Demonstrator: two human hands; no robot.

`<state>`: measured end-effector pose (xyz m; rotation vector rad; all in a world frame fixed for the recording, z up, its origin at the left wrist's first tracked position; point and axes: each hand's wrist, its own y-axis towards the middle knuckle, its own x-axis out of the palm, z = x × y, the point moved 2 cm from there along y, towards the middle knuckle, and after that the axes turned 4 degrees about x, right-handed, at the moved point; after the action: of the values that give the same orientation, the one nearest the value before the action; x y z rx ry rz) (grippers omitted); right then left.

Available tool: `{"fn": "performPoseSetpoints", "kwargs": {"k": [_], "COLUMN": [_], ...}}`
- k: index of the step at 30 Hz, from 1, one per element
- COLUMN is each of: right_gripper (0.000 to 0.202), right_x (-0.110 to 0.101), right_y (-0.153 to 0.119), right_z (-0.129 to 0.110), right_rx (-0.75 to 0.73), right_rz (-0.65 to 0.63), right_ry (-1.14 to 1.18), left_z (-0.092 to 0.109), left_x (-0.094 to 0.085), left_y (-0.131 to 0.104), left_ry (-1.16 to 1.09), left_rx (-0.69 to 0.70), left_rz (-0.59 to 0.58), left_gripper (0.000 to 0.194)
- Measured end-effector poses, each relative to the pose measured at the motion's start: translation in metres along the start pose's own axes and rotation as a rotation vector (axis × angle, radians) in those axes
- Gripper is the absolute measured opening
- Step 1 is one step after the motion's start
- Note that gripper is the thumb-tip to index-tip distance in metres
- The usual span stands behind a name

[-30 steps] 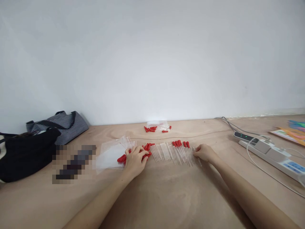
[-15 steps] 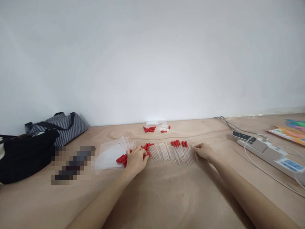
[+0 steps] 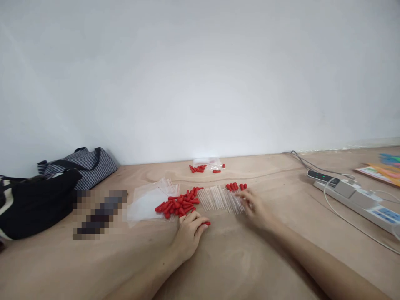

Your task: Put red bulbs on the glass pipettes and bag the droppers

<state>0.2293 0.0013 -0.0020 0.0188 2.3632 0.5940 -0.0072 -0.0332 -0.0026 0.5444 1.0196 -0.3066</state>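
Note:
My left hand [image 3: 190, 234] is closed in a pinch, with a red rubber dropper bulb [image 3: 207, 223] sticking out from its fingertips. It is just in front of a pile of red rubber bulbs [image 3: 178, 203]. To the right of the pile, thin clear dropper tubes [image 3: 215, 198] lie side by side in a row. My right hand [image 3: 256, 209], slightly blurred, reaches over the right end of that row with its fingers apart. Several red bulbs [image 3: 231, 186] sit at the far ends of the right-hand tubes.
Clear zip bags [image 3: 145, 203] lie left of the pile. Farther back are another bag [image 3: 206, 161] and loose red bulbs [image 3: 197, 168]. A power strip [image 3: 359, 201] with cables stands right. A striped bag [image 3: 98, 166] and a black cloth item [image 3: 40, 208] are left.
My left hand has drawn back from the pile toward me, now with a red bulb in its fingers. My right hand has moved left from a tube at the row's end onto the tubes.

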Motion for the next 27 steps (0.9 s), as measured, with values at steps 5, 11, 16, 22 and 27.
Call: {"fn": "performPoseSetpoints", "kwargs": {"k": [5, 11, 16, 22, 27], "right_gripper": [0.021, 0.019, 0.019, 0.018, 0.021], "right_x": [0.03, 0.038, 0.042, 0.044, 0.044], "right_y": [-0.026, -0.027, -0.027, -0.03, -0.029], "right_z": [-0.037, -0.046, -0.05, -0.054, -0.054], "right_rx": [-0.213, -0.231, -0.209, -0.229, -0.295], "right_rz": [-0.185, -0.22, -0.219, -0.23, -0.249], "right_ry": [-0.093, -0.076, -0.05, -0.044, -0.07], "left_z": [0.002, 0.003, 0.003, 0.004, 0.006], "left_x": [-0.003, -0.004, -0.003, -0.005, -0.008], "left_y": [0.001, -0.001, -0.002, -0.002, -0.003], "left_ry": [-0.009, -0.019, -0.01, 0.014, 0.028], "left_rx": [0.005, -0.005, 0.004, -0.014, 0.026], "left_rz": [0.017, 0.025, 0.029, 0.043, 0.05], "left_gripper": [0.022, 0.022, 0.018, 0.017, 0.016]}}
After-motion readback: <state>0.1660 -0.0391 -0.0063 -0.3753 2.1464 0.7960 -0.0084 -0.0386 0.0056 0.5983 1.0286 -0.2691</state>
